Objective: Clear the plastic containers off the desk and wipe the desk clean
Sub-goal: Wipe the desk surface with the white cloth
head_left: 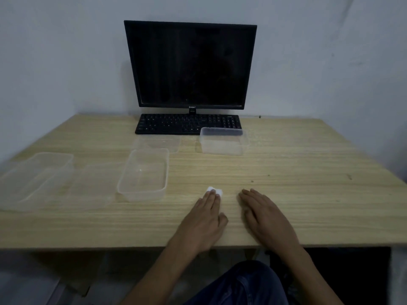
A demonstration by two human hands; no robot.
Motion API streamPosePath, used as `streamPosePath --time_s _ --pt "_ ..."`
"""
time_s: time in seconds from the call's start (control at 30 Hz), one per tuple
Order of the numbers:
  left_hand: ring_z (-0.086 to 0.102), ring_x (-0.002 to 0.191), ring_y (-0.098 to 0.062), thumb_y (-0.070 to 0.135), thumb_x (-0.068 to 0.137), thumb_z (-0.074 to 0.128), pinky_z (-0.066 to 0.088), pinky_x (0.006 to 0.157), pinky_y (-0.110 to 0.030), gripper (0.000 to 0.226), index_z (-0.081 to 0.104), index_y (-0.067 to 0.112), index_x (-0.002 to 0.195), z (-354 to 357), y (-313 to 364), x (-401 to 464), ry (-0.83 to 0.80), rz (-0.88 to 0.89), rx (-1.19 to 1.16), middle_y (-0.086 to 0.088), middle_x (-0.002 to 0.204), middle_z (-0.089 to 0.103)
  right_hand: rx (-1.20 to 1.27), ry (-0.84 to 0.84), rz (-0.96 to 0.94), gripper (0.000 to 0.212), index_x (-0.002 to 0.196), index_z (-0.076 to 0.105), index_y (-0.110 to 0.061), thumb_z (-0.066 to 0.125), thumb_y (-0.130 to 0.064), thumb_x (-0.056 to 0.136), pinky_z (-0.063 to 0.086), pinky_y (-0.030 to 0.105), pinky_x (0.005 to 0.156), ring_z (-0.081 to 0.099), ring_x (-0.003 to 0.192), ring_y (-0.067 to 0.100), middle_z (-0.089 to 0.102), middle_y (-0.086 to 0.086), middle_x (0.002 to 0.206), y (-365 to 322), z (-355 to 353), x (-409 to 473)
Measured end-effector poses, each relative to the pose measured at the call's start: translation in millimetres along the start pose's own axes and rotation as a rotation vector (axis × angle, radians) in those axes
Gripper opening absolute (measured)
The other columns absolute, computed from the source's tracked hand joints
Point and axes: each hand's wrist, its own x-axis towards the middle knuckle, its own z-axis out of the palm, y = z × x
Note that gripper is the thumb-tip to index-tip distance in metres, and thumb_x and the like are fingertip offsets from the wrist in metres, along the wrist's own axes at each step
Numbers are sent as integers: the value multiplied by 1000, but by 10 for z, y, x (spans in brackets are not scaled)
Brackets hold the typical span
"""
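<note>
Clear plastic containers lie on the wooden desk (286,194): an upright open one (143,175) left of centre, an upside-down one (222,140) by the keyboard, and one (41,172) at the far left. Flat clear lids lie at the back middle (157,143) and between the left containers (97,183). A small white wad of tissue (214,191) sits near the front edge. My left hand (202,221) lies flat with its straight fingertips touching the wad. My right hand (264,214) rests flat on the desk beside it, holding nothing.
A black monitor (190,64) stands at the back against the wall, with a black keyboard (187,123) in front of it. The desk's front edge runs just under my wrists. My knee in dark trousers (242,285) is below the desk.
</note>
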Motion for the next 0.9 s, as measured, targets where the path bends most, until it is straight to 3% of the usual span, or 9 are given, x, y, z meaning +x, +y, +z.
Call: streamPosePath --time_s 0.3,0.47,0.6,0.8,0.9 --pt "-17 146 -16 32 103 16 -8 119 -31 61 -9 2 150 -84 -214 95 98 -173 -26 -9 160 -16 -2 -33 8 71 144 40 -23 9 -50 86 0 11 111 17 136 -5 39 -9 150 -28 -26 6" --pt "-7 148 -27 33 102 20 -3 120 -39 62 -1 0 151 34 -161 -57 184 -261 11 -16 160 -6 8 -18 -11 67 143 43 -22 14 -48 89 7 16 113 17 135 -5 41 -7 148 -5 -10 -7" --pt "-14 147 -20 37 102 17 -7 120 -34 66 -11 1 149 -74 -233 131 169 -339 -105 -13 159 -15 14 -9 -20 65 141 45 -20 16 -46 89 9 18 114 19 135 -4 43 -6 147 -8 -5 -3" --pt "-11 148 -22 35 102 17 -4 119 -35 64 -5 -2 150 -224 -421 528 154 -343 -65 -15 160 -10 13 -10 -19 63 142 44 -22 17 -46 90 9 17 114 18 134 -5 43 -6 147 15 11 2" --pt "-17 146 -16 37 102 20 -8 119 -31 66 -10 4 151 -165 -351 316 138 -248 -81 -8 160 -15 3 -30 -24 61 144 41 -23 20 -47 92 7 17 113 18 137 -2 40 -6 149 11 6 5"
